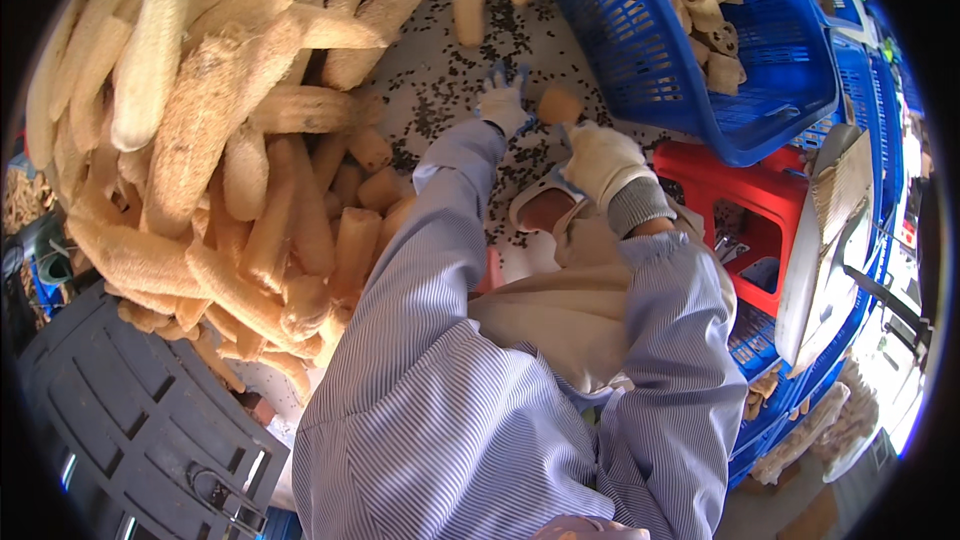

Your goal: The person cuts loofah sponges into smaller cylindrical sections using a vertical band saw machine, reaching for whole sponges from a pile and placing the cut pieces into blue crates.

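The left hand (503, 106), in a white glove, is reaching out toward twelve o'clock, closing on blue-handled scissors (508, 73) over the seed-speckled white bench (440, 90). The right hand (603, 160), also gloved, is curling just beside a short tan cut piece of dried loofah (559, 104), though I cannot tell whether it is gripping it. A heap of long dried loofah gourds (210, 140) is lying at nine o'clock, and a blue plastic basket (640, 50) holding cut pieces is sitting at one o'clock
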### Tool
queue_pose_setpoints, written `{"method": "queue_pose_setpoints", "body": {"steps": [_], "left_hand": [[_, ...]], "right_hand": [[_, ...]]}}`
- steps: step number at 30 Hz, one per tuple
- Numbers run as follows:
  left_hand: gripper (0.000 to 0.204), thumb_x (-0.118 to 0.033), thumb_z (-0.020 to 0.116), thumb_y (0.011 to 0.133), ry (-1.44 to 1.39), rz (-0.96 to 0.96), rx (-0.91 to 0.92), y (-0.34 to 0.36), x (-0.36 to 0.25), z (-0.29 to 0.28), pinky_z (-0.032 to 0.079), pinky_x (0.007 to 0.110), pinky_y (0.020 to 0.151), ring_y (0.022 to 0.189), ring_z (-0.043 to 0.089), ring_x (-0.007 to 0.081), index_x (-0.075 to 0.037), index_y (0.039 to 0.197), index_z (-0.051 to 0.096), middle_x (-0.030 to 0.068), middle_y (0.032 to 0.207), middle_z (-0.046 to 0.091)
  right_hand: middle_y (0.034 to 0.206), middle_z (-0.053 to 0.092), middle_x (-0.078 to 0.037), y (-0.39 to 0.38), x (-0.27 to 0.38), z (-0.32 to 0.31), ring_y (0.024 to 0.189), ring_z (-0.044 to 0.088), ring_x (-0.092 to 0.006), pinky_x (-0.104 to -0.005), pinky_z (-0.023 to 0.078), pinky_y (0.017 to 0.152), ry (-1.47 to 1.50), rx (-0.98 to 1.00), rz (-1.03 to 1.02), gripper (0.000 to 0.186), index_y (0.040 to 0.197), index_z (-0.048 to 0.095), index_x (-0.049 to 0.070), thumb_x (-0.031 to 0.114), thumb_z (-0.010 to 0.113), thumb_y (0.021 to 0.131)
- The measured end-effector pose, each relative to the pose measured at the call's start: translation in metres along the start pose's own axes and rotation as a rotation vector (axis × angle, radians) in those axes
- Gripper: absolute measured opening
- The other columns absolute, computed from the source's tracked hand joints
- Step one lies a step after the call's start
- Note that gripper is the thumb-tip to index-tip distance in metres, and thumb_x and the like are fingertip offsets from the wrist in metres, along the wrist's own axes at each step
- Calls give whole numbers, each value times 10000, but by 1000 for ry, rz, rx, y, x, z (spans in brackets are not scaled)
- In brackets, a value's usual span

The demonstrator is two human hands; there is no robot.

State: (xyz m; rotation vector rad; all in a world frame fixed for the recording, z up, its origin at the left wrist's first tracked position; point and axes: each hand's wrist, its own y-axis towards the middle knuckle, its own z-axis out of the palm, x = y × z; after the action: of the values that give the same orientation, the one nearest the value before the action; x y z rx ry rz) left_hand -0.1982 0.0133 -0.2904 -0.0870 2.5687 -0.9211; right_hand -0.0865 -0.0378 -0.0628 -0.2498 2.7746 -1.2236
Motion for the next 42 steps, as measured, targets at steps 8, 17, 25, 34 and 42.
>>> {"method": "queue_pose_setpoints", "body": {"steps": [8,17,25,34,42], "left_hand": [[843,-462,664,877,326,393,250,26,-82,76,350,535,1139,1449,267,393,-247,1566,228,164,1613,185],[1026,-470,816,752,-1358,304,-44,-73,-39,42,508,409,1000,1294,492,358,-126,1537,252,200,1446,430],[1146,-524,816,731,-472,605,-594,-154,-16,-52,341,429,1156,1424,347,335,-66,1554,163,201,1558,303],[1135,-625,743,743,-569,-1038,-507,-79,171,0,259,577,1150,1441,215,482,-41,1538,182,327,1559,190],[999,-743,611,790,-422,-1196,-552,-23,189,-20,289,527,1154,1442,257,403,-79,1495,367,274,1564,219]], "right_hand": [[1175,675,-169,-16,-18,10,1100,654,-329,-436,529,931,64,134,-29,485,1241,610,76,332,692,838],[1413,473,-273,6,-60,24,1341,459,-391,-433,444,1066,384,-469,255,1025,1512,324,68,568,785,745],[1407,502,-155,-13,-58,-28,1247,544,-259,-370,482,1031,1356,-942,-347,803,1450,434,48,393,796,821],[1469,454,-165,-4,-104,-72,1288,521,-299,-404,474,1046,785,-1212,24,851,1482,404,110,461,786,808],[1483,442,-169,4,-101,-58,1314,499,-316,-411,461,1058,698,-957,197,873,1491,391,125,496,779,801]]}}
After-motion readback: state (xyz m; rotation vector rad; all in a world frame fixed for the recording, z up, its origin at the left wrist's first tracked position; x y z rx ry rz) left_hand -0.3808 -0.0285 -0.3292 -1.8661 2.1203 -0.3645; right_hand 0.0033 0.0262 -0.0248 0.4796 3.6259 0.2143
